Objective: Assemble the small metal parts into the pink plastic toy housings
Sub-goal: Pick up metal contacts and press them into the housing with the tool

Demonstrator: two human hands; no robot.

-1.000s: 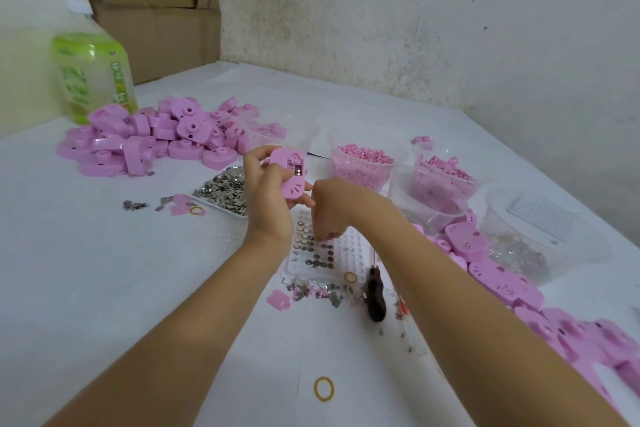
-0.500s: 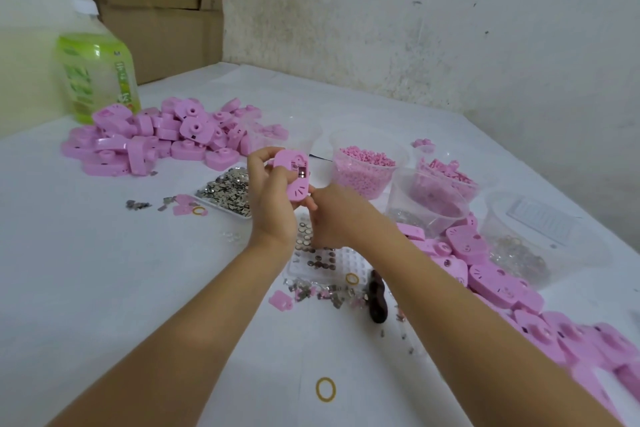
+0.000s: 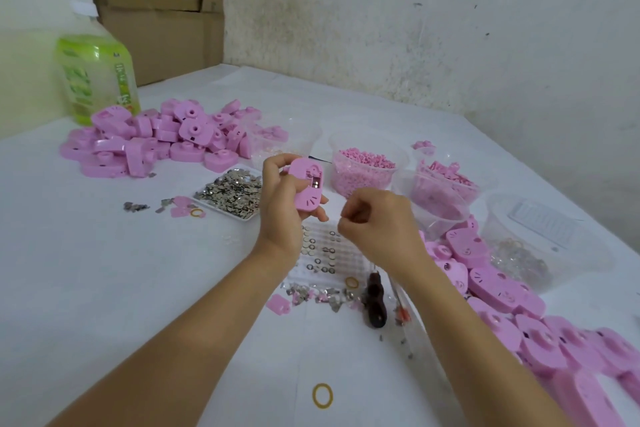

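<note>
My left hand [image 3: 278, 206] grips a pink plastic housing [image 3: 306, 189] upright above the table; its open slot with a metal part inside faces me. My right hand [image 3: 379, 224] hovers just right of and below the housing, apart from it, with its fingers curled and thumb against forefinger; I see nothing between the fingertips. Below both hands lies a white tray of small round metal parts [image 3: 320, 255]. A shallow tray of loose metal clips [image 3: 228, 194] sits to the left of my left hand.
Pink housings are piled at the back left [image 3: 156, 142] and along the right edge [image 3: 502, 291]. Clear tubs of pink pieces [image 3: 363, 168] stand behind my hands. A dark-handled tool [image 3: 375, 302], scattered clips, rubber bands [image 3: 322, 395], a green bottle [image 3: 97, 80] and cardboard boxes [image 3: 156, 10] are around.
My right hand has drawn back from the housing, down and to the right, and no longer touches it. My left hand has kept the housing in about the same place.
</note>
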